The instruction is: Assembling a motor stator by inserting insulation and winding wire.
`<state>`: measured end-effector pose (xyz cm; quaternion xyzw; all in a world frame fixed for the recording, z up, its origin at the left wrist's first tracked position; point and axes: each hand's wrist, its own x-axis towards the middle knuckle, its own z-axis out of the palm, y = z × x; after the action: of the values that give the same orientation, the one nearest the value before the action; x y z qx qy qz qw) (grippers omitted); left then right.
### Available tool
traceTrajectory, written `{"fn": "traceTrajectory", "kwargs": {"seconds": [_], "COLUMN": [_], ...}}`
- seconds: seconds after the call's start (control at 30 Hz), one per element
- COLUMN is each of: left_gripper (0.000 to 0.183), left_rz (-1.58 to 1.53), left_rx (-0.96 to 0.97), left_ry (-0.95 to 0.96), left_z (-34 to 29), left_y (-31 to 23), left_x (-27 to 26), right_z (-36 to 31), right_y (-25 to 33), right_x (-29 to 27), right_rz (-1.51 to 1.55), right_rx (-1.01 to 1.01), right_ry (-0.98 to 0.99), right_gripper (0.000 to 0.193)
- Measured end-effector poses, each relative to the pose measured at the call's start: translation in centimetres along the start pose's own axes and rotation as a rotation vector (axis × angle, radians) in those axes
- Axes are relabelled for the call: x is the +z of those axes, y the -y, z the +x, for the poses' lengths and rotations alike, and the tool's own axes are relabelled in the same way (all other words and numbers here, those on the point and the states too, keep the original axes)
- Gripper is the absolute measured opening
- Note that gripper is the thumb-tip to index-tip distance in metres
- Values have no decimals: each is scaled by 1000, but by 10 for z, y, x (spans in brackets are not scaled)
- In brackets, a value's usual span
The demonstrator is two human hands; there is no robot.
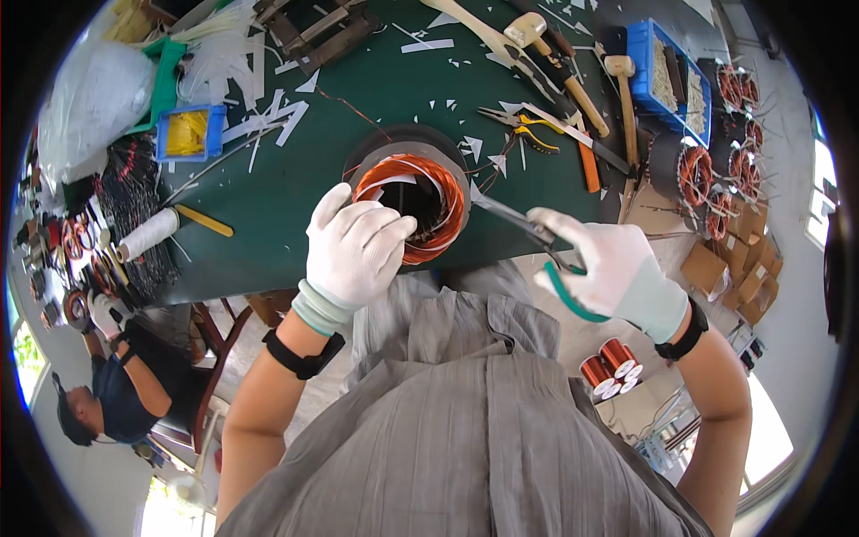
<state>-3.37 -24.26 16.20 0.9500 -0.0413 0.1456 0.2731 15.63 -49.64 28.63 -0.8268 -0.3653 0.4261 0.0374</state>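
In front of me at the table's near edge stands a motor stator [447, 234], a dark ring with a thick orange copper winding on top. My left hand [353, 255], in a white glove, has its fingers bent over the winding's left side and grips it; the fingertips reach the central opening. To the right, my gloved right hand [613, 264] is closed round the green handles of long metal scissors [519, 217]. Their blades point up and left, the tip close to the stator's right side. Loose copper wire leads stick out from the stator.
Yellow-handled pliers [537, 139], mallets [573, 85] and a blue bin [667, 80] lie at the far right. A thread spool [149, 234] and a yellow stick [204, 220] lie left. White scraps litter the green table [268, 242]. A co-worker [134, 376] sits at the left.
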Motion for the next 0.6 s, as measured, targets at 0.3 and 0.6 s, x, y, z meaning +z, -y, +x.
{"fn": "traceTrajectory", "kwargs": {"seconds": [0.3,0.6], "left_gripper": [17,12], "left_rz": [-2,-11], "left_rx": [-44,-198], "left_ry": [224,181], "left_z": [-1,-7], "left_y": [-11,-23], "left_x": [-9,3], "right_z": [40,110], "right_y": [-14,-64], "right_x": [5,20], "right_rz": [-523,-625], "right_rx": [-554,-973], "right_ry": [-74,-338], "right_gripper": [72,72]}}
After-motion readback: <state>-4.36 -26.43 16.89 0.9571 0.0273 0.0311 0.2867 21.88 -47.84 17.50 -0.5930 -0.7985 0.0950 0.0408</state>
